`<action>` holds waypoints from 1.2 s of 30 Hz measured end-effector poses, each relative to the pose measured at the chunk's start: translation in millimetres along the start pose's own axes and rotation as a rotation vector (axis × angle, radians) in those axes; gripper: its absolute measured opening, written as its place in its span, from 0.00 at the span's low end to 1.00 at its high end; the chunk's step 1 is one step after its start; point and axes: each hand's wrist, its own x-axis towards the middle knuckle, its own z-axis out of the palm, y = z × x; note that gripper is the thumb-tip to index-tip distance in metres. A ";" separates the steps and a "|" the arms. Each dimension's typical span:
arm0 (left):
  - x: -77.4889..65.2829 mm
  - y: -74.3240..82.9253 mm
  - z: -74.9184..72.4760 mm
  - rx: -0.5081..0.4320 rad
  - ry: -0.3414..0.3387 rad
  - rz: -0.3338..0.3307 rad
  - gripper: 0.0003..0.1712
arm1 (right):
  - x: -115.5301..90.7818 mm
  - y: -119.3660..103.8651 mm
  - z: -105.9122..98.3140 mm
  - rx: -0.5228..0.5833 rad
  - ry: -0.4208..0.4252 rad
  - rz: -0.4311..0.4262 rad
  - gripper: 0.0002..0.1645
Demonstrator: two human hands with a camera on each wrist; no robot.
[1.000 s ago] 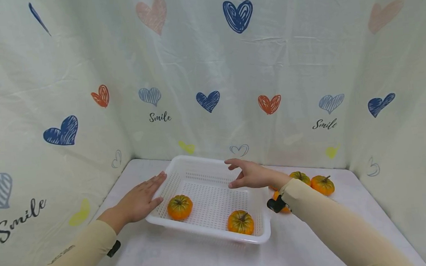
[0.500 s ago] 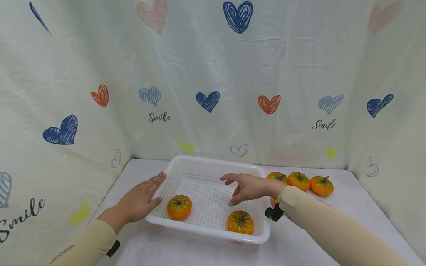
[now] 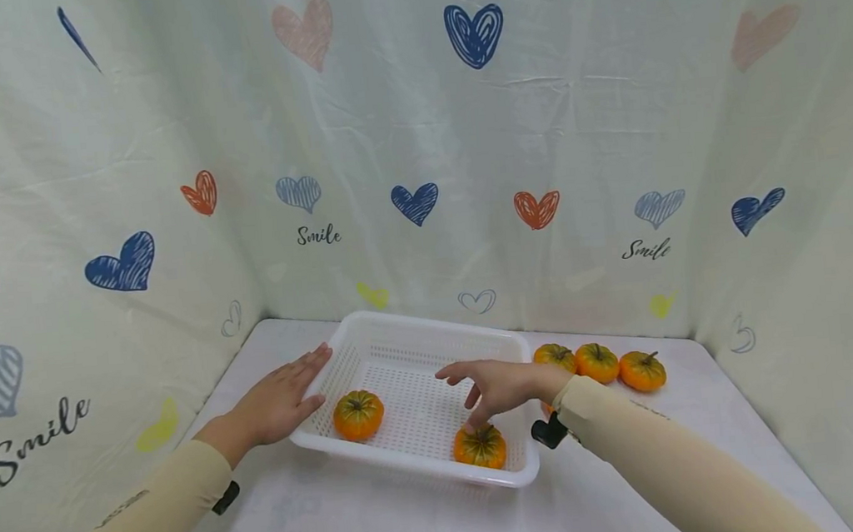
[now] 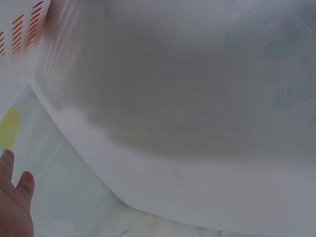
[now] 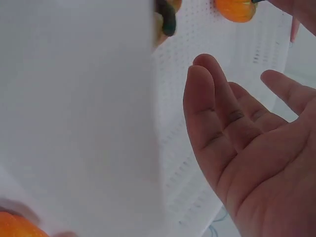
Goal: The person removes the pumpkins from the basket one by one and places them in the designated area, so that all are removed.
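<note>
A white slotted plastic basket (image 3: 419, 459) holds two small orange pumpkins, one pumpkin (image 3: 359, 415) at its left end and another pumpkin (image 3: 480, 447) in its front right corner. Against the basket's left side rests my left hand (image 3: 275, 401), fingers straight and together; the left wrist view catches only a bit of that left hand (image 4: 15, 202) at its edge. My right hand (image 3: 502, 384) hovers inside the basket, its thumb over the front right pumpkin; contact cannot be told. In the right wrist view, the right hand (image 5: 261, 148) has loosely bent fingers and nothing between them.
To the right of the basket, several more pumpkins lie on the white table (image 3: 341, 523), among them one pumpkin (image 3: 597, 362) and the rightmost pumpkin (image 3: 643, 371). A curtain (image 3: 580, 120) printed with hearts hangs close behind the table and along both sides.
My right hand has come down and slightly left and nearer, from above the basket's right rim to the front right pumpkin. The left hand and the basket stay in place.
</note>
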 end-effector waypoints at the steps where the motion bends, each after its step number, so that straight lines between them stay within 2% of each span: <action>1: 0.1 -0.6 0.3 0.003 0.000 0.002 0.42 | 0.6 -1.9 -1.5 -0.004 0.009 -0.010 0.47; 4: 0.3 -2.5 1.7 0.004 0.007 0.001 0.42 | 3.0 -9.4 -7.1 0.001 0.041 -0.031 0.47; 6: 0.6 -3.7 3.3 -0.001 0.012 -0.001 0.42 | 4.6 -13.0 -9.2 0.036 0.034 -0.026 0.47; 11: 1.1 -3.2 4.7 -0.010 0.010 0.006 0.42 | 5.8 -12.6 -4.0 0.139 -0.093 0.041 0.42; 17: 0.7 -1.5 2.6 -0.008 0.007 0.009 0.42 | 4.6 -7.6 3.9 0.182 -0.220 0.077 0.38; 25: -0.2 -1.9 1.2 -0.007 -0.002 0.002 0.42 | 3.9 -9.0 3.8 0.243 -0.316 0.051 0.36; 32: 0.2 0.3 0.5 -0.009 0.002 0.004 0.42 | 6.6 -10.1 7.8 0.237 -0.449 0.101 0.36; 36: 0.2 -0.2 1.4 -0.013 0.013 0.007 0.42 | 8.0 -9.9 9.6 0.231 -0.478 0.115 0.36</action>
